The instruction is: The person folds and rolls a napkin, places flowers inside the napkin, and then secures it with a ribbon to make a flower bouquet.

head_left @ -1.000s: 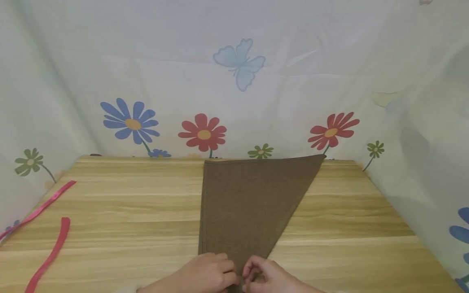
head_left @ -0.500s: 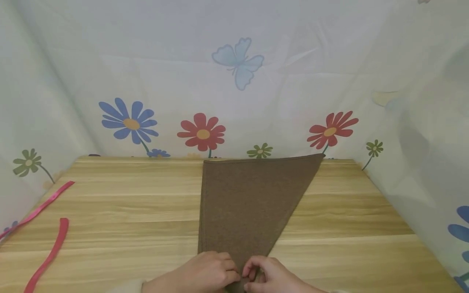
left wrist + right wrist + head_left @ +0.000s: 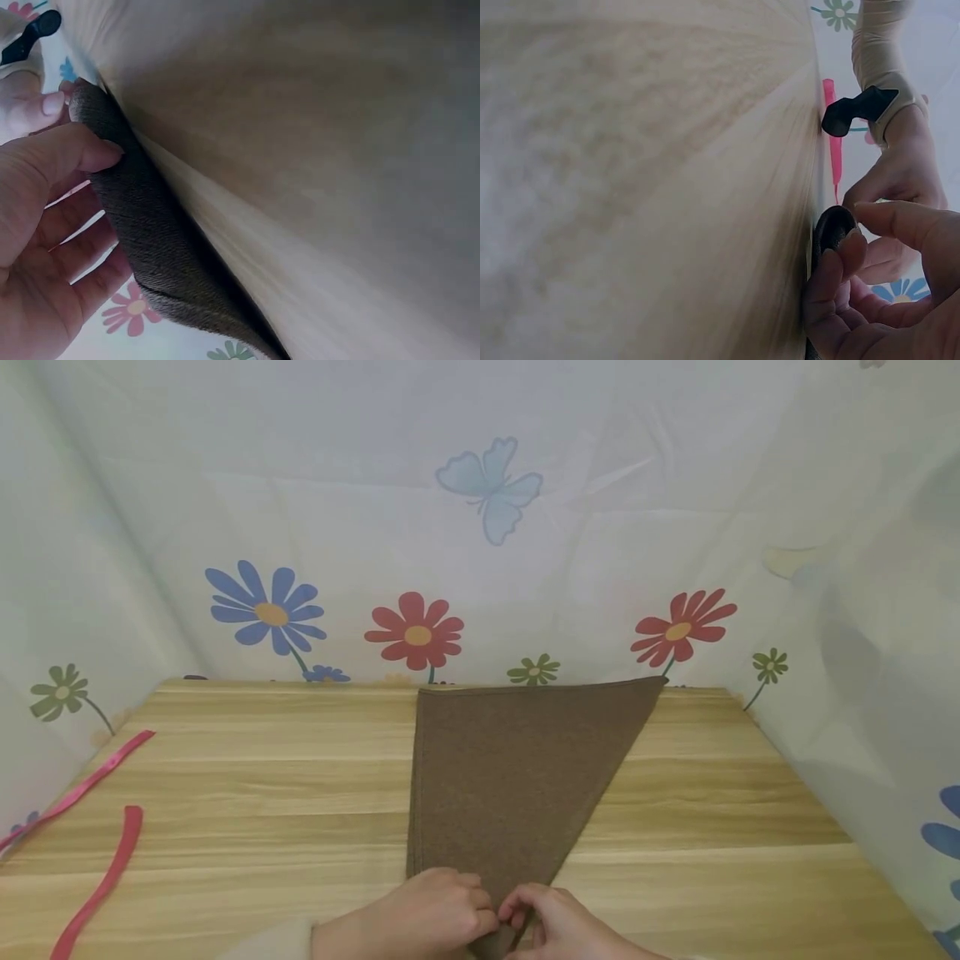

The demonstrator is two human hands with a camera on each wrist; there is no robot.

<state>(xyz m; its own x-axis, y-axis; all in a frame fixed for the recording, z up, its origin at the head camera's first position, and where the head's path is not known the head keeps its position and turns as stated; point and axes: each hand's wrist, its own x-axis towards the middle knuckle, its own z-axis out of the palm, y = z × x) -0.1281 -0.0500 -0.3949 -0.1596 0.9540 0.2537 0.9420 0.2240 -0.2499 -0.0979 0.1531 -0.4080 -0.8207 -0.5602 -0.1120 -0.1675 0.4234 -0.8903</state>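
A brown folded cloth [image 3: 517, 768] lies on the wood-grain table, wide at the far edge and narrowing towards me. My left hand [image 3: 423, 910] grips its near end on the left side. In the left wrist view the thumb presses on the turned-over cloth [image 3: 150, 225], with the fingers beneath. My right hand [image 3: 562, 927] pinches the same near end from the right, close beside the left. From the right wrist view, the cloth's end [image 3: 832, 225] shows as a curled, rolled edge between thumb and fingers. The lowest part of the cloth is hidden by both hands.
Two pink ribbons, a far one [image 3: 101, 772] and a nearer one [image 3: 112, 877], lie at the left of the table [image 3: 285, 802]. A white curtain [image 3: 337, 527] printed with flowers and a butterfly stands behind and along the sides.
My left hand has shifted slightly up and to the right along the cloth's near end. The right hand stays nearly in place, and a dark edge of cloth now shows at its fingers.
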